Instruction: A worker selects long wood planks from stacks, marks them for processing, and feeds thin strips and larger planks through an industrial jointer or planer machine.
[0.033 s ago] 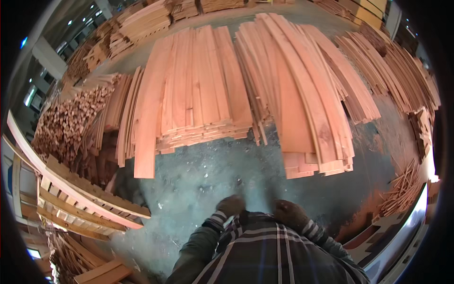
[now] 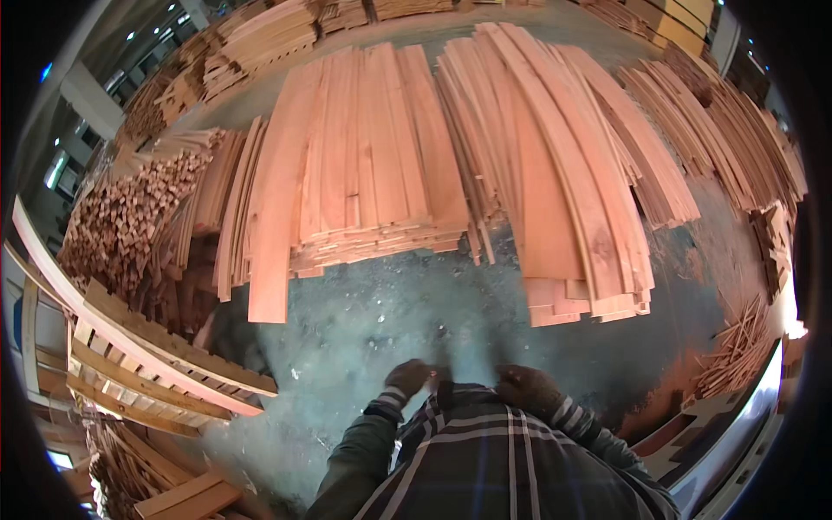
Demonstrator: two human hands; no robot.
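Observation:
Both my hands are at the front of the plaid garment (image 2: 472,442) on my body, which is dark with pale stripes. My left hand (image 2: 407,378) curls at the garment's left front edge, its fingertips against a dark part of the cloth. On the other side, my right hand (image 2: 530,390) is bent in with its fingers closed at the cloth's edge. The hands look dark, and their exact finger placement is partly hidden and soft. Ahead on the floor lie a wide stack of reddish planks (image 2: 355,165) and a second plank stack (image 2: 563,173) to its right.
At left stand a wooden pallet (image 2: 165,364) and a pile of square sticks (image 2: 130,199). Thin sticks (image 2: 732,347) lie at right, beside a long pale-edged metal piece (image 2: 737,433). Loose boards (image 2: 186,498) are at lower left. Blue-green floor (image 2: 373,312) shows before me.
My left hand has moved slightly left and out from the garment. The right hand has shifted a little left. The view has shifted slightly; the planks stay put.

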